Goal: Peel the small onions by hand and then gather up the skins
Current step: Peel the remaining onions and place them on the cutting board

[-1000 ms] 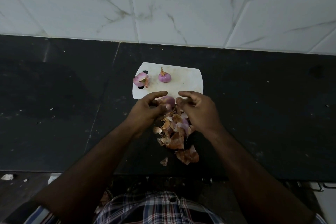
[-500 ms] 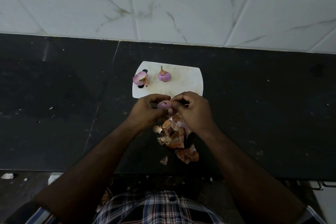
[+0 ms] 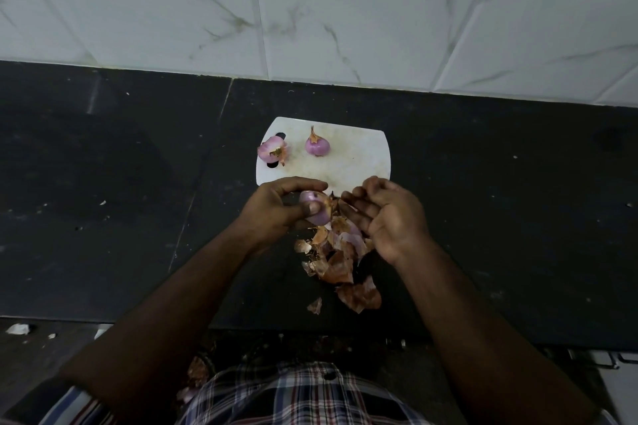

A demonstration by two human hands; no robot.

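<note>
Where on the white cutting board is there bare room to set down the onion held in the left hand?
The cutting board's right half, between the stemmed onion and its right edge, is bare. Its left end is crowded: the split onion lies over the handle slot. The left hand and skin pile crowd its near edge.

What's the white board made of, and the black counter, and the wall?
White board: probably plastic, thin, smooth, stained, with a handle hole. Black counter: looks like polished stone, dark, with a seam. Wall: glossy marble-look tiles, grey veins, grout lines.
</note>
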